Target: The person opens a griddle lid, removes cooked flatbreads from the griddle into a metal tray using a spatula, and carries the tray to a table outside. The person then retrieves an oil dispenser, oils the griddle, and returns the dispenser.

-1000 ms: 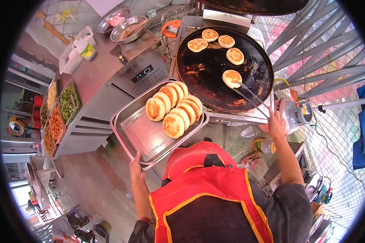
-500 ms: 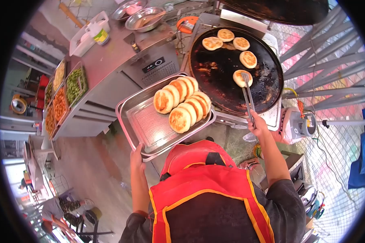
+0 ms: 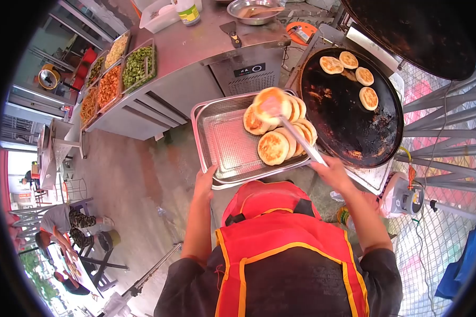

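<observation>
My left hand (image 3: 204,184) grips the near left corner of a metal tray (image 3: 223,141), which tilts slightly beside the griddle. My right hand (image 3: 330,173) is closed around metal tongs (image 3: 304,142). Their tips hold a round browned flatbread (image 3: 271,103), somewhat blurred, above the tray's far side. It partly hides two leaning rows of flatbreads (image 3: 273,148) in the right half of the tray. On the round black griddle (image 3: 344,119), several flatbreads (image 3: 369,98) lie near the far and right side.
A steel counter (image 3: 201,50) stands beyond the tray, bearing a spatula (image 3: 231,36), a metal bowl (image 3: 253,10) and trays of chopped vegetables (image 3: 138,67). The griddle's raised lid (image 3: 418,37) is at the upper right. Other people (image 3: 58,224) are at the lower left.
My right hand has lifted the nearest flatbread off the griddle with the tongs and carried it left over the tray. My left hand stays on the tray, and the view has shifted.
</observation>
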